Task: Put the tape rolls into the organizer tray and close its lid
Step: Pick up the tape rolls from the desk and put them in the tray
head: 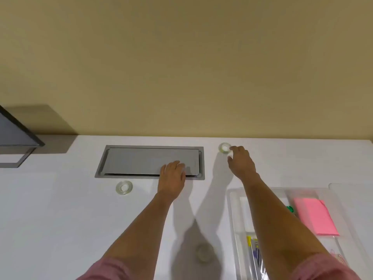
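The right hand (240, 161) reaches toward the desk's far edge, fingers spread wide and empty, beside a clear tape roll (225, 148), probably to pinch it. The left hand (173, 174) rests flat, holding nothing, on the grey hatch (141, 160), likely as a brace. Two other rolls wait: one (124, 187) below the hatch, one (204, 252) by the near edge. The open tray (232, 199) sits at the right edge.

Right hand (241, 162) is stretched to the far tape roll (225, 147), fingers spread and just touching its edge. Left hand (173, 174) lies flat on the grey hatch (150, 161) set in the white bench (60, 209). Two more clear rolls, one near the hatch (124, 187) and one close in (204, 252). Clear organizer tray (232, 209) sits open on the right.
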`<action>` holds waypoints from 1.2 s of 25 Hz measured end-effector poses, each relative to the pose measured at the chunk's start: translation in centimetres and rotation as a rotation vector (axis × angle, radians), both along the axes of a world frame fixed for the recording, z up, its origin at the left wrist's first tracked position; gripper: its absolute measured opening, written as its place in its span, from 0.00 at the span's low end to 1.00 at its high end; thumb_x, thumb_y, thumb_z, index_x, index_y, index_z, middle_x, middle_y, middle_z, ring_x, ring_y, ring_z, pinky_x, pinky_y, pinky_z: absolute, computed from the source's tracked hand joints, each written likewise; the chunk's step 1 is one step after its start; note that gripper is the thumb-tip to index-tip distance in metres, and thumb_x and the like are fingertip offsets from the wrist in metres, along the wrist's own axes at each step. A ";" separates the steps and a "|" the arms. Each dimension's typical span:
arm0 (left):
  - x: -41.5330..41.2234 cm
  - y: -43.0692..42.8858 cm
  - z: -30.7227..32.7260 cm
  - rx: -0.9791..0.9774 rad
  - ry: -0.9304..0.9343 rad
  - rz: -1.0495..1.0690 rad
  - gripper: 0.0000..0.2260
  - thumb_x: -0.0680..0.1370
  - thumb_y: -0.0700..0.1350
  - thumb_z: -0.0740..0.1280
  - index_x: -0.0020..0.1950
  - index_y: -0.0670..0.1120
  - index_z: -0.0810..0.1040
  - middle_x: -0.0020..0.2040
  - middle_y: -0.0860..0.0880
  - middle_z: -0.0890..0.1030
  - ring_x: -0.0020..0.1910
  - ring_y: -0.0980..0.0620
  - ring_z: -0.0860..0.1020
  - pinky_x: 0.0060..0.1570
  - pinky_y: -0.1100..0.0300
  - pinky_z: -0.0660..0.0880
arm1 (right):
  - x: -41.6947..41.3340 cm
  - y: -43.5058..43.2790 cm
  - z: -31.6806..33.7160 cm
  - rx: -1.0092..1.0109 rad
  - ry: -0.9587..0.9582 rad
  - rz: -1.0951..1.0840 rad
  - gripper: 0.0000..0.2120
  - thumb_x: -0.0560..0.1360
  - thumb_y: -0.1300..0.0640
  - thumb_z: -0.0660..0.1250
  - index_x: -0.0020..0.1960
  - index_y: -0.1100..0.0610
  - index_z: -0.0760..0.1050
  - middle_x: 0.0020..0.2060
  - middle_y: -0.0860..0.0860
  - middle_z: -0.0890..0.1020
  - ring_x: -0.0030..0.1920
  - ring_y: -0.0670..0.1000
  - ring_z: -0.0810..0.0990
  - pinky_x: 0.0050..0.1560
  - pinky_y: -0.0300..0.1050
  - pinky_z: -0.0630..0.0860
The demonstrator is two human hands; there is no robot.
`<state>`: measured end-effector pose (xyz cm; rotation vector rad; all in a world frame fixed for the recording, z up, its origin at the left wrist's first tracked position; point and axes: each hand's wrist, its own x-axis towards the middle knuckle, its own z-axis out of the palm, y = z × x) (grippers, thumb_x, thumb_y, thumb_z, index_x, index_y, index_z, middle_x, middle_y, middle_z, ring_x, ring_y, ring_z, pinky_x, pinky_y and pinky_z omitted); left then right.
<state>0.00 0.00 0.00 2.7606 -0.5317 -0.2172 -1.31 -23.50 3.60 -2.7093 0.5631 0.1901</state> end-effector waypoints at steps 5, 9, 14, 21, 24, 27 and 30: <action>1.3 -1.7 -2.3 -0.007 -0.036 0.021 0.16 0.81 0.42 0.57 0.68 0.44 0.71 0.70 0.45 0.72 0.70 0.46 0.69 0.73 0.49 0.57 | 3.6 -1.4 -2.1 0.045 0.014 -0.012 0.21 0.79 0.58 0.61 0.71 0.60 0.63 0.67 0.59 0.69 0.65 0.59 0.69 0.57 0.53 0.73; 2.0 -2.5 -3.7 -0.011 -0.072 0.031 0.17 0.81 0.43 0.56 0.70 0.45 0.69 0.71 0.45 0.71 0.71 0.47 0.68 0.75 0.49 0.56 | 5.5 -1.8 -3.6 0.111 0.011 -0.017 0.29 0.78 0.51 0.64 0.74 0.60 0.60 0.70 0.58 0.65 0.69 0.59 0.65 0.62 0.53 0.72; 2.4 -2.9 -5.0 0.011 -0.034 0.009 0.19 0.82 0.45 0.54 0.73 0.47 0.64 0.74 0.47 0.66 0.74 0.49 0.63 0.76 0.51 0.53 | 6.1 -2.1 -5.1 0.079 0.034 0.018 0.28 0.77 0.50 0.66 0.72 0.59 0.62 0.68 0.57 0.67 0.69 0.58 0.66 0.61 0.53 0.73; 2.2 -2.5 -5.9 0.010 -0.017 0.003 0.20 0.83 0.47 0.52 0.76 0.49 0.60 0.77 0.48 0.60 0.76 0.49 0.58 0.76 0.52 0.52 | 6.3 -2.2 -5.2 0.057 -0.026 -0.024 0.22 0.77 0.56 0.65 0.70 0.58 0.67 0.66 0.56 0.70 0.67 0.57 0.66 0.54 0.51 0.77; 1.8 -2.2 -5.9 0.026 -0.013 -0.001 0.20 0.83 0.49 0.51 0.76 0.49 0.59 0.78 0.49 0.59 0.77 0.50 0.57 0.76 0.52 0.52 | 6.1 -2.2 -4.9 0.068 -0.058 -0.041 0.23 0.76 0.56 0.66 0.70 0.57 0.67 0.66 0.56 0.70 0.67 0.57 0.66 0.55 0.51 0.77; 1.1 -2.0 -5.6 0.029 -0.023 -0.004 0.20 0.83 0.49 0.52 0.75 0.49 0.61 0.77 0.48 0.60 0.77 0.49 0.58 0.76 0.52 0.52 | 5.2 -2.1 -4.3 0.089 -0.085 -0.055 0.23 0.76 0.56 0.67 0.69 0.57 0.68 0.65 0.56 0.71 0.67 0.57 0.67 0.54 0.51 0.77; -0.5 -1.7 -4.7 0.004 -0.039 0.000 0.18 0.82 0.47 0.55 0.73 0.48 0.66 0.75 0.47 0.65 0.75 0.47 0.62 0.75 0.50 0.55 | 3.6 -2.0 -3.2 0.095 -0.119 -0.069 0.23 0.75 0.57 0.68 0.69 0.57 0.68 0.65 0.56 0.71 0.67 0.57 0.67 0.53 0.51 0.77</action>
